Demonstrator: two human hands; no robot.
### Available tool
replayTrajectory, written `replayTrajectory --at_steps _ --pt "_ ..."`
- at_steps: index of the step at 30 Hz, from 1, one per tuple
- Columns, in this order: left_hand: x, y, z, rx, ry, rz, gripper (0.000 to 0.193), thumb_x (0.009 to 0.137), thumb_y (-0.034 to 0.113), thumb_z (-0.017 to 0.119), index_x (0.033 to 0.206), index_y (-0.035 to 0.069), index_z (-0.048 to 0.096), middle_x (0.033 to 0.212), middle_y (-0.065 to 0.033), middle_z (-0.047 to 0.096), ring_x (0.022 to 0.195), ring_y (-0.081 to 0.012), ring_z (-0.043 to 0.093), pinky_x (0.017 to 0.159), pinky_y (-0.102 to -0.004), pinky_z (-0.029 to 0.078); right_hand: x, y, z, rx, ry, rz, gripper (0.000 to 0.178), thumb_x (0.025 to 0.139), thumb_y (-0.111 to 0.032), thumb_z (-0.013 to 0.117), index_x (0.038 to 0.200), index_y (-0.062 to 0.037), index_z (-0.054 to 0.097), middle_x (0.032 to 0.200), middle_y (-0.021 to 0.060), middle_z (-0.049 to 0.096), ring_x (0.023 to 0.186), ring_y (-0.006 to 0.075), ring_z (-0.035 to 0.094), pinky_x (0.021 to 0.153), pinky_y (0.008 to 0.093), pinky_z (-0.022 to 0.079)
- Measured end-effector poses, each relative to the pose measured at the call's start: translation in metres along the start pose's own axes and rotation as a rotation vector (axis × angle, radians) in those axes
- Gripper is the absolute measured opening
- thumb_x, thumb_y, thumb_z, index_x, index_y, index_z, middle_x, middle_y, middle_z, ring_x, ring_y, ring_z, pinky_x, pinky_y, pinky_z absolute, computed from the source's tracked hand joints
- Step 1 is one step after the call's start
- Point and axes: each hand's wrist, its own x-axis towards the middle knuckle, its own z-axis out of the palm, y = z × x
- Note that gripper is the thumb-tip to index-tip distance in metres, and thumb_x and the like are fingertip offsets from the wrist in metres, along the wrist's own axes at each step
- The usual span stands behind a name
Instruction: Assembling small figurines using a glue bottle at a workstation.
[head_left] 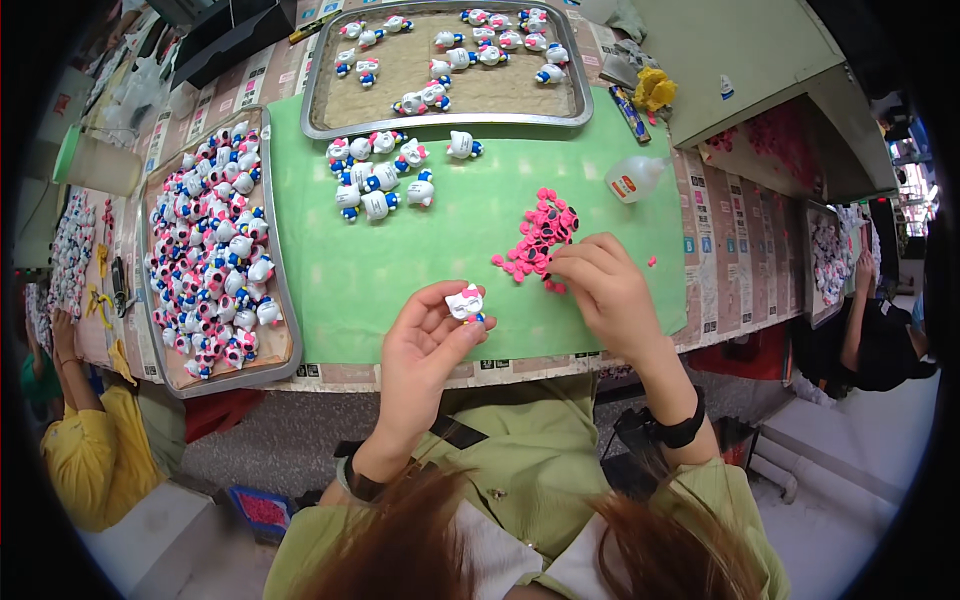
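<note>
– What do we have in our left hand?

– A small white figurine with pink on its head, clamped between thumb and fingers over the near part of the green mat.

– And our right hand?

– Its fingertips are down at the near right side of the pile of pink pieces. We cannot tell whether they are pinched together on one.

– What else do we see around us?

– A loose group of similar figurines lies on the mat, left of the pile. Beyond them, a metal tray holds more, spread out. To our left, a second tray is crowded with them, and a translucent bottle is right of the pile.
</note>
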Motion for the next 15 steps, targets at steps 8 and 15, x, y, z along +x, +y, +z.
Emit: replayTrajectory --at_steps 8,15 --pt "0.0 0.0 0.001 -0.019 -0.028 -0.008 0.034 0.078 -0.002 0.051 0.11 -0.001 0.042 0.106 -0.0119 0.052 0.088 -0.0166 0.055 0.074 -0.0253 0.044 0.002 0.015 0.007 -0.132 -0.032 -0.119 0.017 0.061 0.001 0.057 0.077 -0.004 0.058 0.078 0.0056 0.057 0.075 0.0215 0.052 0.064 0.0305 0.043" --pt "0.0 -0.006 0.011 -0.114 -0.211 -0.126 0.034 0.079 -0.003 0.05 0.112 -0.001 0.041 0.104 -0.0098 0.052 0.09 -0.015 0.055 0.075 -0.0232 0.045 -0.005 -0.027 0.009 0.294 0.186 0.223 0.013 0.067 0.006 0.058 0.079 0.0 0.057 0.079 0.011 0.058 0.073 0.0247 0.056 0.064 0.0309 0.045"
